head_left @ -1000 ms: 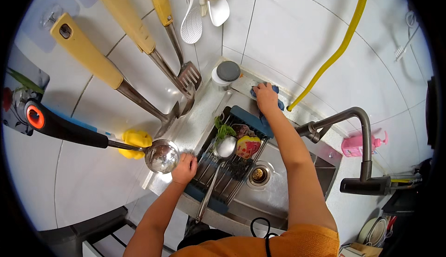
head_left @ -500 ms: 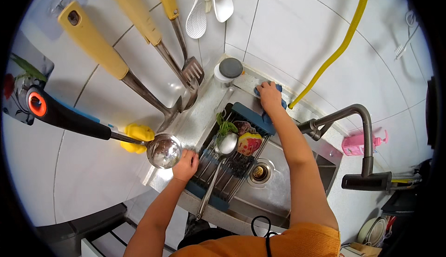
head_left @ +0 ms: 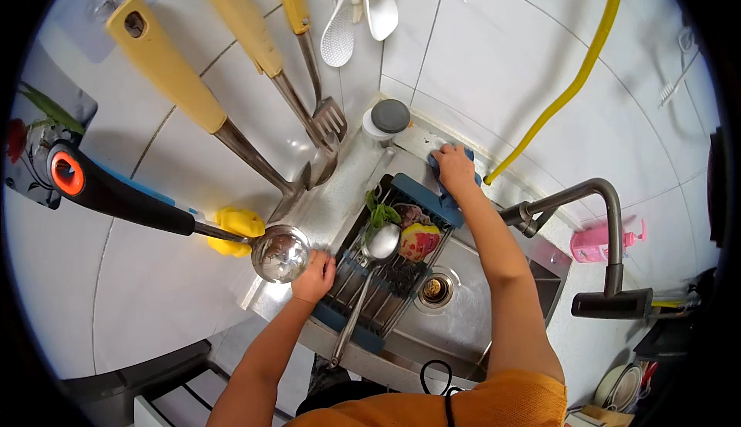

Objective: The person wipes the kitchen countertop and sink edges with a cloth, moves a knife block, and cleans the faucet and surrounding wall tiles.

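Observation:
My right hand (head_left: 454,168) is closed over a blue cloth (head_left: 476,178), pressed to the ledge behind the sink near the yellow hose. My left hand (head_left: 315,276) rests with curled fingers at the left rim of the sink (head_left: 461,327), beside the rack. Whatever may be under those fingers is hidden. A drying rack (head_left: 357,333) with blue-grey ends spans the left part of the basin. On it lie a large metal spoon (head_left: 381,243), some green leaves (head_left: 380,212), and a round pink-and-yellow piece (head_left: 419,242).
At left hangs a black-handled ladle (head_left: 281,253), with yellow-handled turners (head_left: 166,64) above it. A grey-lidded jar (head_left: 390,117) stands in the back corner. The faucet (head_left: 610,230) and a pink pump bottle (head_left: 590,243) are at right. A yellow hose (head_left: 567,95) runs down the wall.
The whole view has shifted slightly. My right hand, still on the blue cloth, has moved a little toward me along the ledge. My left hand has stayed at the rim.

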{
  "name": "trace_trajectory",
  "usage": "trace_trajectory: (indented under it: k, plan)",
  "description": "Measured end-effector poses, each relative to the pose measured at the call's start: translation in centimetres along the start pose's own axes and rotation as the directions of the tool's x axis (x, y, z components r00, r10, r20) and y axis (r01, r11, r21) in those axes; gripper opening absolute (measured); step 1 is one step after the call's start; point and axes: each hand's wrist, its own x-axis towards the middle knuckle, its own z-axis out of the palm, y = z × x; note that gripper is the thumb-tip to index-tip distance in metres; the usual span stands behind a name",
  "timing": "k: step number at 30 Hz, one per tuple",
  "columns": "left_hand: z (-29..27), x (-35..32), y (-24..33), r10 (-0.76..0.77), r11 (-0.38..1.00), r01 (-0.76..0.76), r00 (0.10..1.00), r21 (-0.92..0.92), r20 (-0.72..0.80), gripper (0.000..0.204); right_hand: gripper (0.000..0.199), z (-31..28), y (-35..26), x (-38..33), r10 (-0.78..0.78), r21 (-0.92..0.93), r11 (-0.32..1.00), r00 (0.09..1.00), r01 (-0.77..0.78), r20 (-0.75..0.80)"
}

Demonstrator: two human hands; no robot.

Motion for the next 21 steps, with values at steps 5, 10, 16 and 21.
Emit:
trace_trajectory:
  k: [5, 10, 16, 21]
  plan:
    - [0.3, -0.1, -0.1, -0.007, 1.0, 0.007, 1.0, 0.0, 0.01, 0.011, 0.031, -1.2, -0.7, 2.0, 0.092, 0.105, 0.99, 0.996, -0.091, -0.009]
    - [0.2, -0.1, 0.1, -0.038, 0.998, 0.039, 0.999, -0.052, 0.035, 0.011, 0.042, 1.8, -2.2, 3.7, 0.033, 0.115, 0.993, 0.979, -0.011, -0.199]
    - [0.1, -0.1, 0.1, -0.001, 1.0, 0.0, 1.0, -0.015, -0.016, 0.011, 0.037, 0.5, -0.2, -0.5, 0.153, 0.126, 0.982, 0.986, -0.144, -0.066]
    - [0.3, -0.2, 0.0, 0.002, 0.999, -0.003, 1.0, -0.032, -0.026, 0.012, 0.043, -2.4, 0.7, -9.7, 0.285, 0.067, 0.953, 0.951, -0.295, 0.12]
